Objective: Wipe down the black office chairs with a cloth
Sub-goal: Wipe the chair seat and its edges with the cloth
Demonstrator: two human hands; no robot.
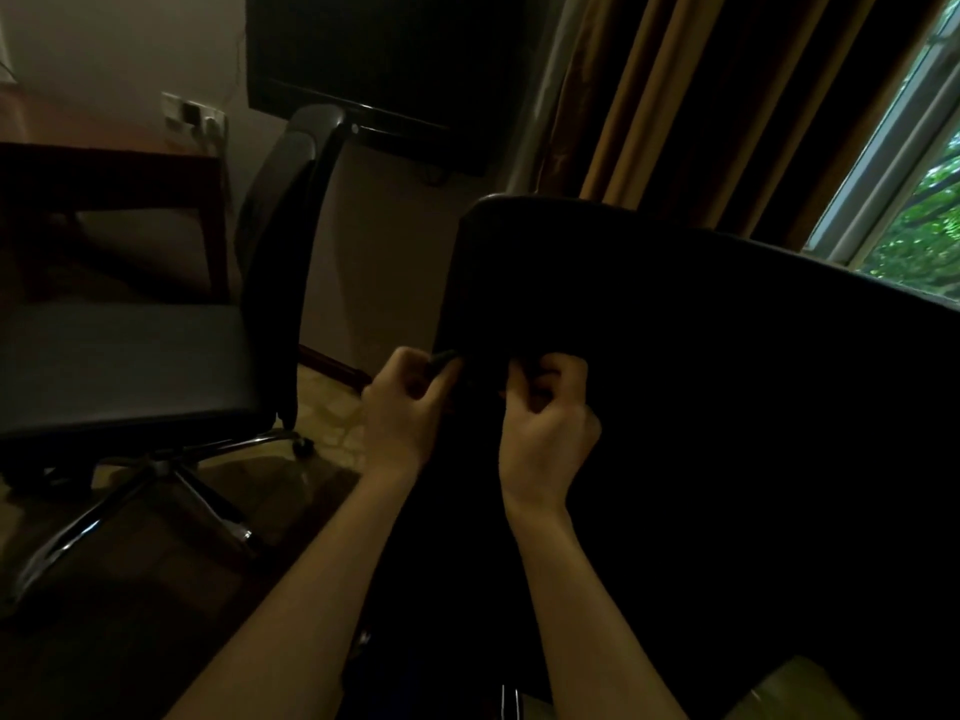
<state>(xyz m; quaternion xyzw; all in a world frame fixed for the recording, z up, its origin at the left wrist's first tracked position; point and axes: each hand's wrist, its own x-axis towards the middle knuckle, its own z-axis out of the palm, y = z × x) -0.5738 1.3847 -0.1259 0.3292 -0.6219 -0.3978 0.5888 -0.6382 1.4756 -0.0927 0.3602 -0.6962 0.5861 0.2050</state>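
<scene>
The tall back of a black office chair [701, 407] fills the right half of the view, right in front of me. Both hands are held against its left side. My left hand [402, 413] pinches a dark strip, seemingly the edge of a dark cloth [445, 358]. My right hand [545, 428] is curled shut close beside it, apparently on the same cloth, which is hard to tell apart from the dark chair. A second black office chair [124, 366] stands at the left with its seat towards me and its back [280, 236] upright.
The left chair rests on a chrome star base [156, 475] with castors on a patterned floor. A dark wooden desk [114, 168] stands behind it. A black screen [384, 59] hangs on the wall. Striped curtains [701, 96] and a window [924, 200] are at the right.
</scene>
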